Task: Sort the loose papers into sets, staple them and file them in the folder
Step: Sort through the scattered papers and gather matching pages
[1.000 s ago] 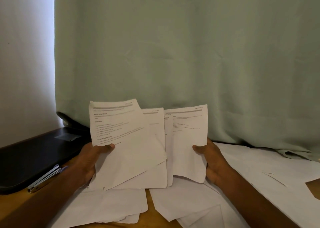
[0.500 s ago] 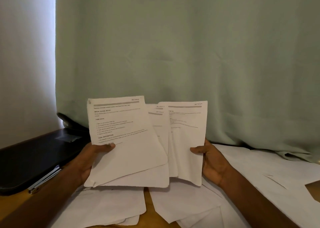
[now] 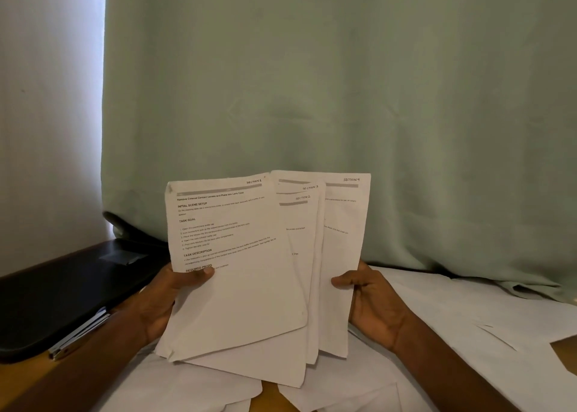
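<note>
Now the left hand (image 3: 159, 302) and right hand (image 3: 371, 302) pinch w/ curled fingers (image 3: 343, 281) the fanned papers (image 3: 249, 271) above the worktop (image 3: 18, 380), thin, floppy sheets, so prob. best held at side edges.

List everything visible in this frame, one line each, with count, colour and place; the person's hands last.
Fanned sheets: four visible, white, printed, marked Section 1 to 4, held up at centre.
Loose papers: several, white, spread on the table.
Folder: one, black, left on the table.
Stapler: one, silvery, beside the folder; identity uncertain.
Curtain: one, pale green, behind.
Table: one, wooden.
Left hand: grips the fan's left edge.
Right hand: grips its right edge.
</note>
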A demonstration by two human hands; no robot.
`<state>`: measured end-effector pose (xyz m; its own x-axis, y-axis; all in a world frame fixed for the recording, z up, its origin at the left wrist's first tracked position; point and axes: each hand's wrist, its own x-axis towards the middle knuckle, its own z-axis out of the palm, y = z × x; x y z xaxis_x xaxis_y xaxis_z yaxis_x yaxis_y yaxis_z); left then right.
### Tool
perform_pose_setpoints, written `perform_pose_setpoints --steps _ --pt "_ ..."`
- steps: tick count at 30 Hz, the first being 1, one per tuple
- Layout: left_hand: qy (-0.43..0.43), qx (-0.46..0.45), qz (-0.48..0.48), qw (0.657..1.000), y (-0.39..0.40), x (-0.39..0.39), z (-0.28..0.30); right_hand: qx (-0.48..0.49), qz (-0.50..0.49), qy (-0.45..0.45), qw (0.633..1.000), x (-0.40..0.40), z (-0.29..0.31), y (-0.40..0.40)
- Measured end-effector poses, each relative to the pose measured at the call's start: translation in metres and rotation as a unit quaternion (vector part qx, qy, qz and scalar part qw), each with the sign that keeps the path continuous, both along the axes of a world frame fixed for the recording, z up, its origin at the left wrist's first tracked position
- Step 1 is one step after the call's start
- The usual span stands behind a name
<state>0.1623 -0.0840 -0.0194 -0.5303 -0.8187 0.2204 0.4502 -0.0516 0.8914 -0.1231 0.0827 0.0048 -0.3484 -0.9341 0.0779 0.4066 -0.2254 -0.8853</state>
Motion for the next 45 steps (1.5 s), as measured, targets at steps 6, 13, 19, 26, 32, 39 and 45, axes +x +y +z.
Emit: perform_pose_setpoints --steps 6,13,19,26,32,39,45 --pt "0.006 0.0 -0.01 1.0 -0.002 -0.002 -0.003 -0.003 0.023 -0.01 1.0 0.008 -0.003 0.001" --pt "0.01 -0.016 -0.011 1.0 -0.005 -0.004 -0.005 0.009 0.052 -0.016 0.998 0.013 -0.004 -0.002" --pt "-0.008 -0.025 -0.027 0.999 -0.008 -0.005 -0.009 -0.005 0.072 -0.03 0.997 0.017 -0.006 -0.002" --pt "-0.021 -0.068 0.009 0.997 -0.003 -0.009 -0.005 -0.046 0.091 0.053 0.993 0.027 -0.004 -0.004" --pt "-0.041 -0.147 -0.06 0.987 0.012 -0.025 0.015 -0.073 -0.043 0.112 0.99 0.028 0.002 -0.006" --pt "-0.073 -0.218 -0.033 0.973 0.022 -0.075 0.056 -0.114 -0.145 0.167 0.969 0.009 0.013 0.003" --pt "0.016 -0.174 -0.002 0.985 0.019 -0.081 0.035 -0.161 -0.246 0.236 0.926 0.01 0.011 0.002"
